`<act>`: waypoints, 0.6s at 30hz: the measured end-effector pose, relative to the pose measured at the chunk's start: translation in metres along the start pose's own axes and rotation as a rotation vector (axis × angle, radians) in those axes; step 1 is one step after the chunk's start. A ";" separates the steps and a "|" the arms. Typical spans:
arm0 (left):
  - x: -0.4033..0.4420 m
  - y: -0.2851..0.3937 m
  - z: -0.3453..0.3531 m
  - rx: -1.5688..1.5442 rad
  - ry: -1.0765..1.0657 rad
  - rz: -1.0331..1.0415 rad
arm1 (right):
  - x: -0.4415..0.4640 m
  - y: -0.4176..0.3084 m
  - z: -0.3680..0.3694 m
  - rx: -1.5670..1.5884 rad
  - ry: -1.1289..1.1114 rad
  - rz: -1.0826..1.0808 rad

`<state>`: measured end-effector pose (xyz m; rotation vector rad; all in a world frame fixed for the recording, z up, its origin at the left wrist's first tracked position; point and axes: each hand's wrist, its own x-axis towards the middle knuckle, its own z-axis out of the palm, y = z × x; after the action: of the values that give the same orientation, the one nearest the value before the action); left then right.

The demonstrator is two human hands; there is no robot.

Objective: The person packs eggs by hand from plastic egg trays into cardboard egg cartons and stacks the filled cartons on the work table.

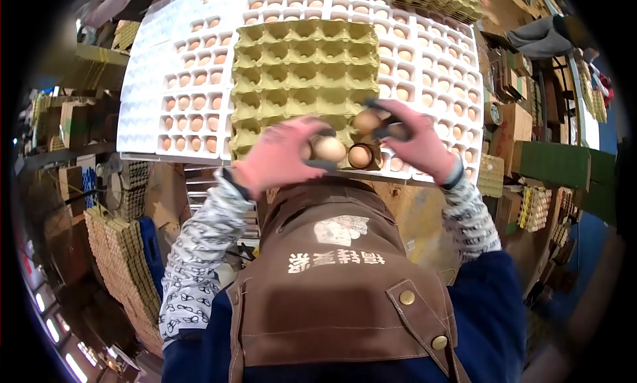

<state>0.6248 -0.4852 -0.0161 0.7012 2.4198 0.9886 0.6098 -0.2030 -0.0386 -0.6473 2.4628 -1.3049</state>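
My left hand (279,156), in a pink glove with dark fingertips, is closed around a pale egg (329,149); part of another egg shows behind its fingers. In my right hand (417,141), gloved the same way, is a brown egg (366,121), gripped by the dark fingertips and slightly blurred. Both hands are over the near edge of a yellow-green pulp egg tray (302,81), whose far cups hold nothing. One brown egg (359,156) sits in a cup at the tray's near right corner, between my hands.
Under the pulp tray lie white trays (142,127), with many eggs at left (196,104) and right (424,84). Stacked pulp trays (438,1) stand at the back right. More tray stacks (119,270) and cardboard boxes (514,127) flank the table. Another person's sleeve (109,4) shows at upper left.
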 end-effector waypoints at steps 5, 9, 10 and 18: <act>-0.057 -0.040 -0.027 -0.797 0.424 -0.170 | -0.013 -0.005 -0.015 0.144 -0.111 0.004; -0.055 -0.021 -0.015 0.820 0.079 -0.070 | -0.002 -0.055 0.035 -0.850 -0.216 -0.007; -0.054 -0.023 -0.014 0.744 0.069 -0.058 | 0.005 -0.057 0.027 -0.843 -0.292 -0.006; -0.065 -0.190 -0.104 -1.330 0.315 -0.129 | 0.140 -0.048 -0.027 0.577 -0.147 0.394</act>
<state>0.5630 -0.6948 -0.0745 -0.1124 1.3933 2.3156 0.4895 -0.2789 0.0109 -0.1006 1.8307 -1.6131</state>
